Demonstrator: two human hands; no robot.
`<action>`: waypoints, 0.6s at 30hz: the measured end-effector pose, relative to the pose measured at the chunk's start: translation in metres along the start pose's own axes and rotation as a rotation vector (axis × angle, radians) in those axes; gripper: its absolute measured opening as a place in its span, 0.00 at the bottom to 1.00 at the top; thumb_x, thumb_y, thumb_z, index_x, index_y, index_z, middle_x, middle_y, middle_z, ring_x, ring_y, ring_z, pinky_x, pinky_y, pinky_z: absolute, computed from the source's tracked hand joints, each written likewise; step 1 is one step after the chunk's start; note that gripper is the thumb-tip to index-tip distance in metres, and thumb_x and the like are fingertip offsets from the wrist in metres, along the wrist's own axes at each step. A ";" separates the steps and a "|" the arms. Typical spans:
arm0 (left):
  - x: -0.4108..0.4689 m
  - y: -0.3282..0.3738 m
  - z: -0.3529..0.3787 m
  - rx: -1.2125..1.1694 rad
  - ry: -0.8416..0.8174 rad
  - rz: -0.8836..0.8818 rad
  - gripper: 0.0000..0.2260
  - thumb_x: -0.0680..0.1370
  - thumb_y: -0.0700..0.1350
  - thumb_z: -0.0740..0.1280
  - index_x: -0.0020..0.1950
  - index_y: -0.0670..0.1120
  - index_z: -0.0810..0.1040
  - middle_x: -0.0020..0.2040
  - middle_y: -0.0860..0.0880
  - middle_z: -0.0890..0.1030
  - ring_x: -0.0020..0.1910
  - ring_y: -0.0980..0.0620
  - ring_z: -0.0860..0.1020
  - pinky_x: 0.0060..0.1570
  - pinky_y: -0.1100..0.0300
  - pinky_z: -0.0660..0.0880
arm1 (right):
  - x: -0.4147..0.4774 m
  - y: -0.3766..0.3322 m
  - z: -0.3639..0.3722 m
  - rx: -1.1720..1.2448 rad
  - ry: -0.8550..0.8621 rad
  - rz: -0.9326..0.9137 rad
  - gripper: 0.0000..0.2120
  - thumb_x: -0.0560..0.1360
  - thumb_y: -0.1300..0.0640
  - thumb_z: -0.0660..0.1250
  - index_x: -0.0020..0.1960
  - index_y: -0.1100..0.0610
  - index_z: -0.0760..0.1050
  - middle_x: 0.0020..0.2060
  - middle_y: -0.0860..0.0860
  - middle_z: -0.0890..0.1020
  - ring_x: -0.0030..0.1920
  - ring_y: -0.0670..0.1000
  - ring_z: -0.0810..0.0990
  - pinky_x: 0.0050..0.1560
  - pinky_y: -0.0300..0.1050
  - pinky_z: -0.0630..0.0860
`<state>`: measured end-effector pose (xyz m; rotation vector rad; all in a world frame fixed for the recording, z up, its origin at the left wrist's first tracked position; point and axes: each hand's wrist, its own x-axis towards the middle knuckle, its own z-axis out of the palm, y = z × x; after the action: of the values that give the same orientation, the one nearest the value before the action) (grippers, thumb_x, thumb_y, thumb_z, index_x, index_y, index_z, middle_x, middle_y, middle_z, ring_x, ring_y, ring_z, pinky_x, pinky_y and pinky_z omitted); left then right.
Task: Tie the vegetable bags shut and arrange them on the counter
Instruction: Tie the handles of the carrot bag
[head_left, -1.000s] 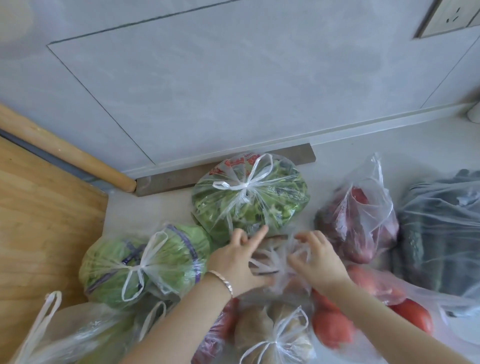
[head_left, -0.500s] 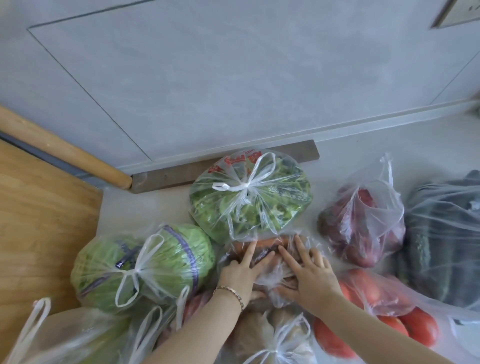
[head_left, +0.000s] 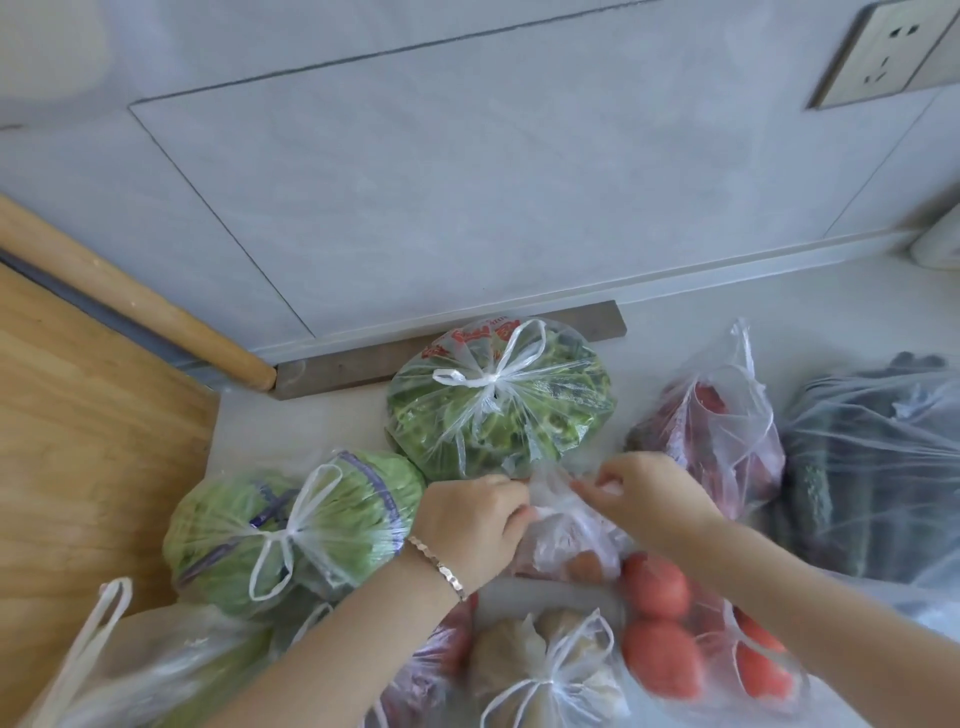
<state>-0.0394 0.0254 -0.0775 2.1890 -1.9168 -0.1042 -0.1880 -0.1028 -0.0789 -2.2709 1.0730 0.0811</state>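
Both hands have lifted off the small clear plastic bag of orange vegetables (head_left: 569, 535), where they lay flat half a second ago, and now gather its top. Fingers of the left hand (head_left: 470, 525) and the right hand (head_left: 647, 496) are curled, each pinching thin film. The bag sits on the pale worktop (head_left: 291, 415) between the tied clear bag of leafy greens (head_left: 498, 415) and the untied clear bag of red tomatoes (head_left: 691, 644). No knot looks made yet. Slippery film may slide from the fingertips or tear under a hard pull, and a slack knot could open when the bag is moved
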 end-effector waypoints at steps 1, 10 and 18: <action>0.001 0.004 -0.005 -0.041 0.044 0.023 0.12 0.70 0.54 0.65 0.28 0.50 0.75 0.25 0.53 0.75 0.20 0.56 0.72 0.17 0.68 0.62 | 0.001 -0.005 -0.006 -0.005 0.032 -0.003 0.20 0.73 0.44 0.64 0.27 0.51 0.63 0.26 0.46 0.69 0.29 0.48 0.69 0.32 0.43 0.65; 0.008 0.002 -0.027 -0.204 0.088 -0.127 0.14 0.72 0.49 0.66 0.28 0.46 0.70 0.22 0.52 0.66 0.23 0.58 0.63 0.24 0.70 0.54 | 0.008 -0.018 -0.013 0.182 0.113 -0.019 0.27 0.75 0.51 0.64 0.25 0.55 0.53 0.19 0.47 0.58 0.20 0.47 0.59 0.23 0.38 0.58; -0.025 -0.026 0.029 -0.481 -0.173 -0.539 0.19 0.75 0.44 0.67 0.26 0.51 0.64 0.23 0.52 0.65 0.26 0.53 0.65 0.33 0.59 0.65 | 0.003 0.026 0.042 0.529 -0.014 0.374 0.28 0.73 0.55 0.69 0.24 0.54 0.54 0.18 0.45 0.57 0.24 0.47 0.56 0.26 0.40 0.53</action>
<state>-0.0237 0.0493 -0.1135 2.3207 -1.1460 -0.7763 -0.1964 -0.0941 -0.1264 -1.5856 1.3198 -0.0331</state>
